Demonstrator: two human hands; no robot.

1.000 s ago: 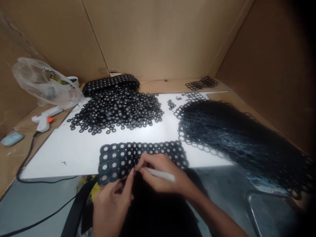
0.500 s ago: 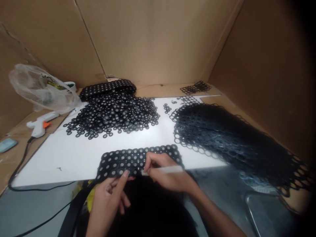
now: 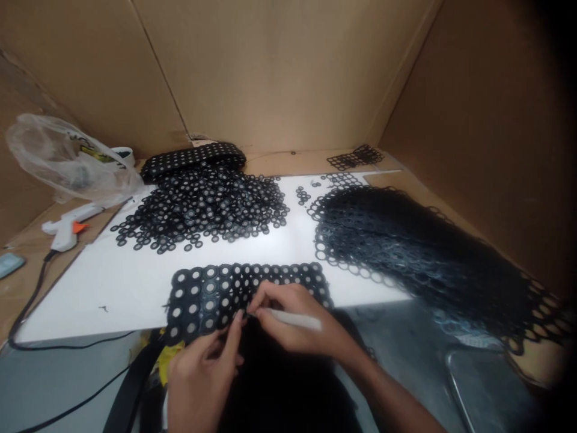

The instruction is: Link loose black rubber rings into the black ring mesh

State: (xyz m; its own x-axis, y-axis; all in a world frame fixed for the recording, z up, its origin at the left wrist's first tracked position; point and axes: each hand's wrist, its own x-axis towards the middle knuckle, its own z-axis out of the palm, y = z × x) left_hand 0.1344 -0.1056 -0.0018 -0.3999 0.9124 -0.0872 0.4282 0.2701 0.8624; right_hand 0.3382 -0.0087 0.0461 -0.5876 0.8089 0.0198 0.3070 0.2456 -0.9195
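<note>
A black panel of joined rings with pale round centres (image 3: 202,291) lies at the near edge of the white board, its front part bent over the edge. My left hand (image 3: 201,370) grips the panel's front edge, thumb on top and fingers below. In my right hand (image 3: 288,310) is a slim white pen-like tool (image 3: 297,319), its tip hidden by the fingers. The fingertips of both hands nearly meet at the panel's front edge. Whatever small part lies between them is too small to make out.
Loose black ringed discs (image 3: 211,210) are heaped on the white board (image 3: 297,240). Behind them rests a folded dotted panel (image 3: 192,159). Black ring mesh sheets (image 3: 406,240) are stacked at right, overhanging the board. A corded glue gun (image 3: 67,231) and a clear plastic bag (image 3: 63,162) sit at left.
My right hand has shifted left, closer to my left thumb. My left hand has closed in on the panel's edge, and the panel's left part is tilted up more towards me.
</note>
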